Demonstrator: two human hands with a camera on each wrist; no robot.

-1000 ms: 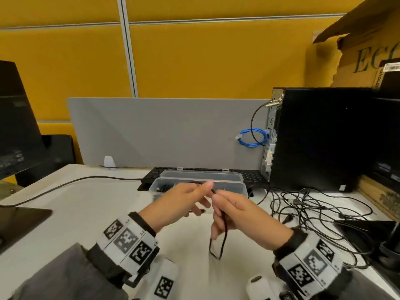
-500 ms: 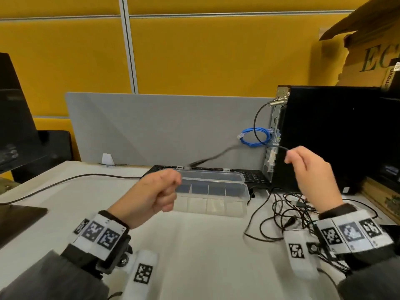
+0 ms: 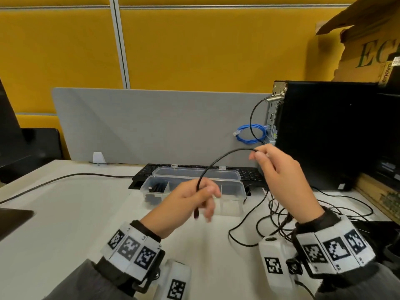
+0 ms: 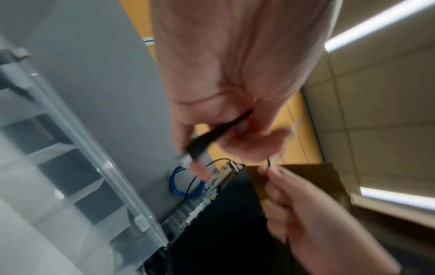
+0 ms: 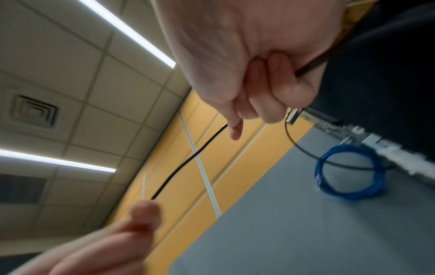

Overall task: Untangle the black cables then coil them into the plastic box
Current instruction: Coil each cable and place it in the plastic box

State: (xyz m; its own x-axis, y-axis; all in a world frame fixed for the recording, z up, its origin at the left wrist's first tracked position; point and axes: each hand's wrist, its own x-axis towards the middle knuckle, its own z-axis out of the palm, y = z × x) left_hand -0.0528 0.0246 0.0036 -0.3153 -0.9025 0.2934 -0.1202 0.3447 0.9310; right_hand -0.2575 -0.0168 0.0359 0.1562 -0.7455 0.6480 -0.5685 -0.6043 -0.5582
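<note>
A black cable (image 3: 218, 160) arcs in the air between my two hands above the desk. My left hand (image 3: 194, 198) grips its plug end (image 4: 202, 141), which pokes out below the fingers. My right hand (image 3: 268, 161) pinches the cable higher up near the computer tower; the cable (image 5: 188, 161) runs out from its fingers. Behind my left hand stands the clear plastic box (image 3: 233, 187), lid open, with black cable pieces (image 3: 157, 188) in its left compartment. A tangle of black cables (image 3: 279, 215) lies on the desk under my right wrist.
A black computer tower (image 3: 324, 135) stands at the right with a blue coiled cable (image 3: 251, 133) on its back. A black keyboard (image 3: 249, 172) lies behind the box, before a grey divider (image 3: 151, 124). A monitor base (image 3: 13, 219) sits at the left; a cardboard box (image 3: 368, 44) at the top right.
My hands came closer together: the right dropped and moved left, so the cable, stretched taut before, now bows into an arc. One second ago both hands were together in front of the box.
</note>
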